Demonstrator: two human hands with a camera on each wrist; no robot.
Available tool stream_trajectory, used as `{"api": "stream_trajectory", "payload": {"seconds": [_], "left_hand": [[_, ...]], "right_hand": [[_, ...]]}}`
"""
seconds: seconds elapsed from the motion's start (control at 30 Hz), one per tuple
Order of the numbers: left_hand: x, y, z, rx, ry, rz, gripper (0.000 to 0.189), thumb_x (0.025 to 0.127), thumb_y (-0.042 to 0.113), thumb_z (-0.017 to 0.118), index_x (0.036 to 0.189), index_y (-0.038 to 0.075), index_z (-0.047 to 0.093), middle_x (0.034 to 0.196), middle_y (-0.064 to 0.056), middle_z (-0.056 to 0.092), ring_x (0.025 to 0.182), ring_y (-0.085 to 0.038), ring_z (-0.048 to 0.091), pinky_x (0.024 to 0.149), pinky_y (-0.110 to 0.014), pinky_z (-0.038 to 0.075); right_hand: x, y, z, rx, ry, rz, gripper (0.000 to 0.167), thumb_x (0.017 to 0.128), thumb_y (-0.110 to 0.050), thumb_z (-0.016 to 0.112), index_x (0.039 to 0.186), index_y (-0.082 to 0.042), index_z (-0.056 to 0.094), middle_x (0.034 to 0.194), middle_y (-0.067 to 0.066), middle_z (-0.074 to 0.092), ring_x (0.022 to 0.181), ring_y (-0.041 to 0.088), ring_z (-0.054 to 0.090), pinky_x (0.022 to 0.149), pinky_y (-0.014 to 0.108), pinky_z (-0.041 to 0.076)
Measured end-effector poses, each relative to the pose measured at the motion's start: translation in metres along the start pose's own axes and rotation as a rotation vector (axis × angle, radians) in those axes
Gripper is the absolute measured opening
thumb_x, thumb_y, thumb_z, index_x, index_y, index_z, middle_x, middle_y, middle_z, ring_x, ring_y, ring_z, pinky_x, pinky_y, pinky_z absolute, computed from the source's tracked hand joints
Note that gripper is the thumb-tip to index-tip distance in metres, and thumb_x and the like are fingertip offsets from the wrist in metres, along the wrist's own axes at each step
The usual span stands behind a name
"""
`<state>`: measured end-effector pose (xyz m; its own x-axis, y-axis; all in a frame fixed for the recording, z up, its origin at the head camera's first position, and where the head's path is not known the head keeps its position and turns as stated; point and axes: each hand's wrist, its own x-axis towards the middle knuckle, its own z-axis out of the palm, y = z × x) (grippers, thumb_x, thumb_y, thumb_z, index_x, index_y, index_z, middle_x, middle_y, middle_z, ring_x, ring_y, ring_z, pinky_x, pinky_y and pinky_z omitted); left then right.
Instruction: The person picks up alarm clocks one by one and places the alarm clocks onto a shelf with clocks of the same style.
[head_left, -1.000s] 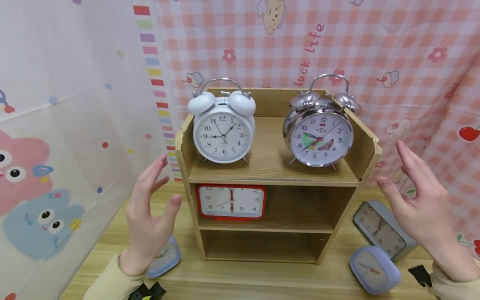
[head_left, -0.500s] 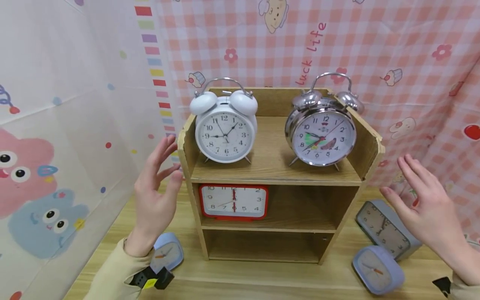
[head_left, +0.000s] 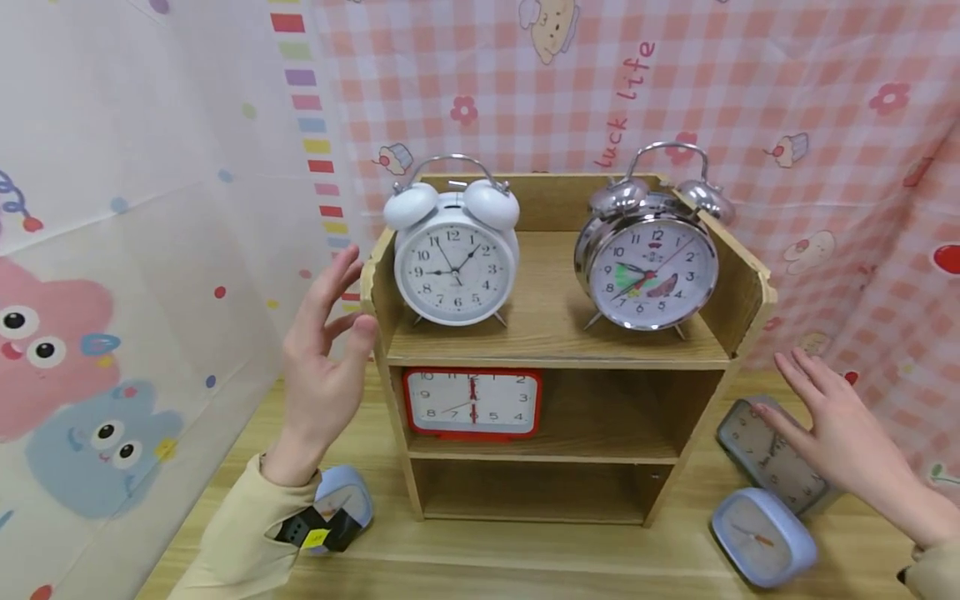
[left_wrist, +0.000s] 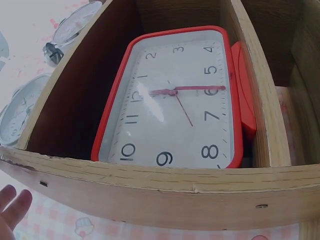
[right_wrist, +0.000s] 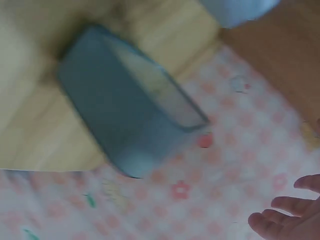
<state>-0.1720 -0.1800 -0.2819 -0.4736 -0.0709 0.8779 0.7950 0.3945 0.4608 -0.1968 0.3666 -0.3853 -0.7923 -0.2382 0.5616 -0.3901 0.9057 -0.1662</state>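
My left hand is raised beside the left panel of a small wooden shelf, fingers apart and nothing in them. My right hand, fingers extended, hovers over a grey-green rectangular clock on the table and overlaps it in the head view. On the shelf's top level stand a white twin-bell alarm clock at left and a silver twin-bell alarm clock at right. A red-framed rectangular clock sits at the left of the middle level, and fills much of the left wrist view.
One small blue clock rests on the table at front right. Another blue clock lies partly behind my left wrist. A pink checked curtain hangs close behind the shelf, and a white patterned curtain borders the left side.
My left hand has moved up and right, closer to the shelf's left panel. My right hand has lowered toward the grey-green clock. The clocks keep their places.
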Motion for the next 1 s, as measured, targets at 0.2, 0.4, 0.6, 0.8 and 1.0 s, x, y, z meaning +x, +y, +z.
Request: {"api": "stream_trajectory", "payload": {"seconds": [0.2,0.4,0.6,0.8,1.0], "left_hand": [[0.001,0.001,-0.001,0.045,-0.013,-0.010,0.060,0.107,0.047,0.057,0.152,0.008,0.054,0.156,-0.010,0.058,0.136,-0.002,0.058,0.096,-0.010,0.055],[0.002,-0.001,0.001,0.026,-0.005,-0.008,0.050,0.108,0.037,0.060,0.146,0.005,0.059,0.152,-0.014,0.061,0.132,0.000,0.060,0.092,-0.008,0.056],[0.004,-0.003,0.000,0.007,-0.013,-0.029,0.042,0.108,0.028,0.059,0.141,0.001,0.062,0.151,-0.014,0.063,0.130,-0.001,0.062,0.084,-0.009,0.058],[0.003,-0.005,-0.002,0.034,-0.008,-0.044,0.037,0.108,0.023,0.060,0.138,0.001,0.064,0.151,-0.010,0.064,0.126,0.001,0.062,0.074,-0.006,0.056],[0.004,-0.007,0.004,0.020,0.011,-0.009,0.039,0.108,0.029,0.059,0.136,0.001,0.066,0.149,-0.014,0.064,0.125,0.002,0.062,0.071,-0.006,0.055]], "right_hand": [[-0.008,0.022,0.016,-0.031,-0.087,-0.009,0.078,0.094,-0.022,0.079,0.153,0.012,0.042,0.148,0.043,0.048,0.129,0.065,0.047,0.101,0.076,0.041],[-0.015,0.036,0.022,-0.057,-0.172,0.029,0.080,0.090,-0.027,0.082,0.145,0.019,0.047,0.139,0.050,0.050,0.121,0.068,0.050,0.095,0.074,0.044],[-0.017,0.041,0.017,-0.096,-0.302,0.123,0.084,0.093,-0.033,0.080,0.144,0.024,0.044,0.138,0.053,0.047,0.118,0.071,0.051,0.092,0.075,0.048],[-0.018,0.043,0.017,-0.105,-0.385,0.184,0.082,0.096,-0.038,0.076,0.142,0.023,0.046,0.137,0.054,0.047,0.115,0.069,0.056,0.086,0.072,0.052],[-0.019,0.044,0.015,-0.112,-0.429,0.274,0.082,0.098,-0.041,0.073,0.138,0.025,0.045,0.109,0.048,0.063,0.080,0.051,0.068,0.067,0.057,0.055]]}}
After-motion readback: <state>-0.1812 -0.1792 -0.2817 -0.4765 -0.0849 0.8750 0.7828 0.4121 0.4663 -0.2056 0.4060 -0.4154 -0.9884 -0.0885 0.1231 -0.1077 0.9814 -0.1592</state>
